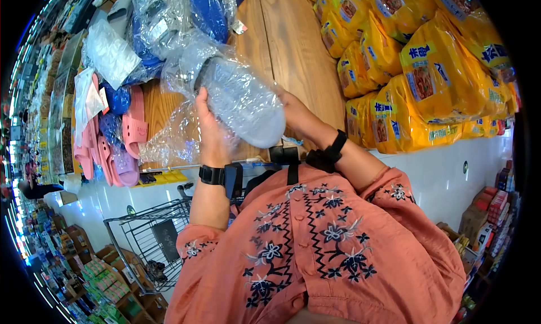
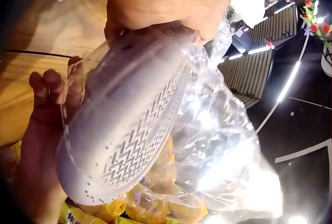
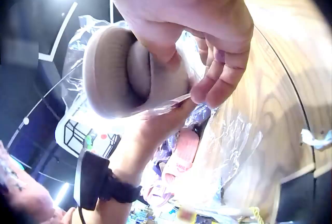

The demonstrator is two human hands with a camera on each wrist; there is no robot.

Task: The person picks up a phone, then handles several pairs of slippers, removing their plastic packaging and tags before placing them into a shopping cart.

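Note:
A pale grey slipper (image 1: 245, 101) in a clear plastic bag (image 2: 223, 146) is held up over the wooden table. In the left wrist view its patterned sole (image 2: 140, 136) faces the camera. My left hand (image 1: 214, 129) grips the slipper through the film, thumb along its edge. At the slipper's other side is my right hand (image 3: 207, 42), thumb against the slipper and fingers curled at the bag's edge, pinching the film. In the head view the slipper hides most of the right hand's fingers.
Bagged blue clogs (image 1: 208, 14) and pink slippers (image 1: 134, 127) lie at the table's left. Stacked yellow packages (image 1: 434, 70) fill the right side. The wooden tabletop (image 1: 301, 48) runs between them. A shopping cart (image 1: 152, 234) stands below, left of my body.

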